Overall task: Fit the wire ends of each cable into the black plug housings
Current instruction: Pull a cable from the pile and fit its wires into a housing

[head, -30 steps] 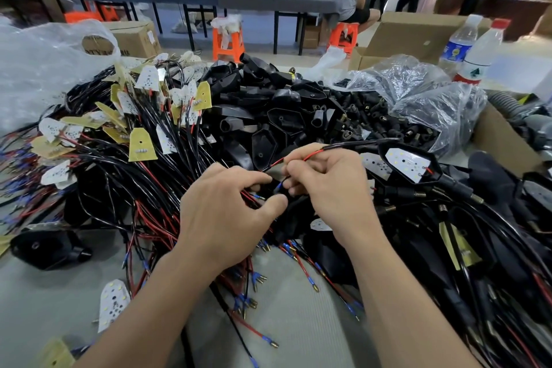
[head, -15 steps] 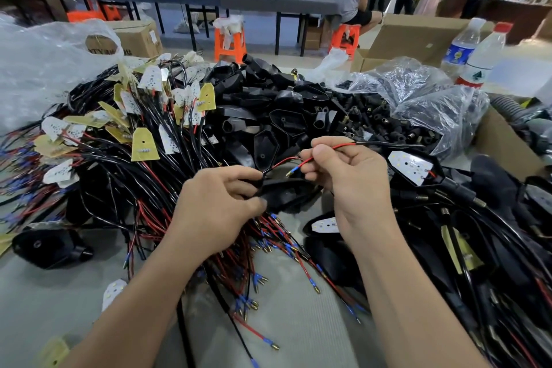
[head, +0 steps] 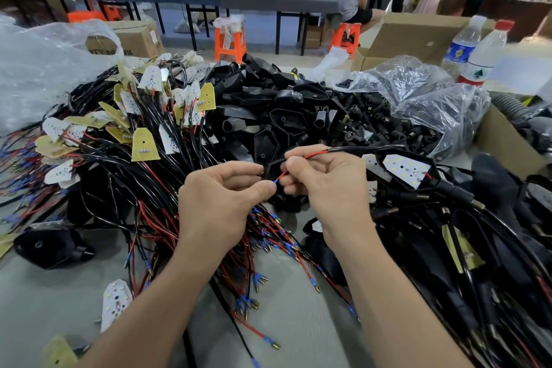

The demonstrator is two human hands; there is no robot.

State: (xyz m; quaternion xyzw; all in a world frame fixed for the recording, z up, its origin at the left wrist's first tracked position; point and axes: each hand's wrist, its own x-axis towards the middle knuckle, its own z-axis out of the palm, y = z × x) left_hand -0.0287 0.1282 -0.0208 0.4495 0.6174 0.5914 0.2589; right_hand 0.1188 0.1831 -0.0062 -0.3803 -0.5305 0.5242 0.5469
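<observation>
Right, biggest first. The table (head: 298, 323) is mostly buried. A cable pile (head: 119, 164) lies on the left, with tagged boards at the far ends and blue-sleeved terminals fanned toward the person. The loose housings (head: 268, 104) are heaped mid-table behind the hands. A clear bag (head: 433, 110) of small plugs sits right of that.

The left hand (head: 221, 197) is curled, thumb and forefinger pinched on a small black housing (head: 268, 169) held over the pile. Can't tell which way its opening faces, since the fingers cover most of it.

The right hand (head: 325, 185) is curled too, pinching a red wire (head: 307, 155) close behind the tip. Its cable runs off right to a shell with a white LED board (head: 406, 169).

The wire end (head: 276, 179), blue sleeve, sits in the gap between the hands, just right of the housing and slightly below it. It is near but not visibly in. Its long axis runs diagonally from upper right to lower left, tip toward the left thumb.

Judgement: the step in hand is inserting this one end. The right hand does the travel, a short push down-left along the wire's own axis, and the left only steadies. Risk: the thin wire buckles if gripped too far back.
</observation>
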